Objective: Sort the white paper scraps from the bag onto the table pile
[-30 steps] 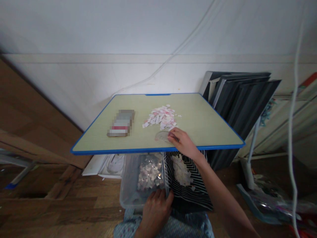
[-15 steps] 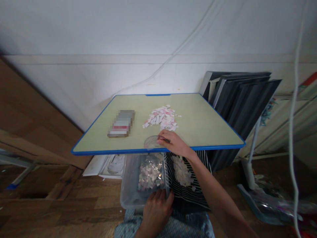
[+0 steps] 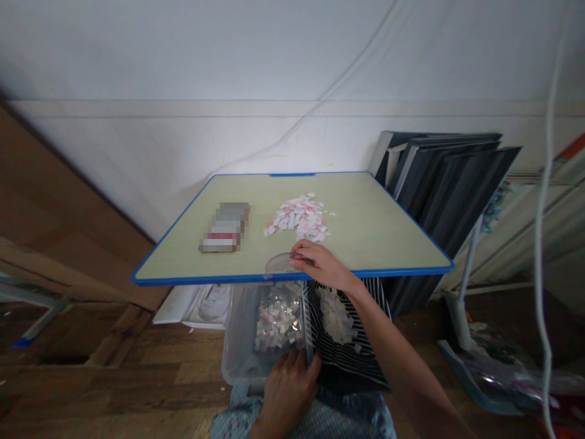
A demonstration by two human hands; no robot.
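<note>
Head view is showing the right hand (image 3: 320, 262) at the near edge of the desk (image 3: 384, 238), its grip pinching a clear piece (image 3: 278, 262) with a curved edge. The clear piece is lying low over the desk, and a pale fleck is showing just by the blue edging. A pile of scraps (image 3: 301, 216) is sitting in the middle of the desk, just beyond the fingers and apart from the clear piece. Below the edge, a tub (image 3: 235, 356) is holding more scraps. The left hand (image 3: 290, 384) is resting at the tub's near right corner; whether its grip is squeezing the rim, I cannot tell. Beside the tub, a striped cloth (image 3: 372, 366) is carrying a further heap. A blurred-out block (image 3: 223, 228) is lying on the desk's left part.

The step in hand seems to be bringing scraps to the near edge with the clear piece. From this pose, the move is probably calling for a flat, light stroke, with the tub staying steady under the edge; a careless one could be scattering scraps onto the cloth.
</note>
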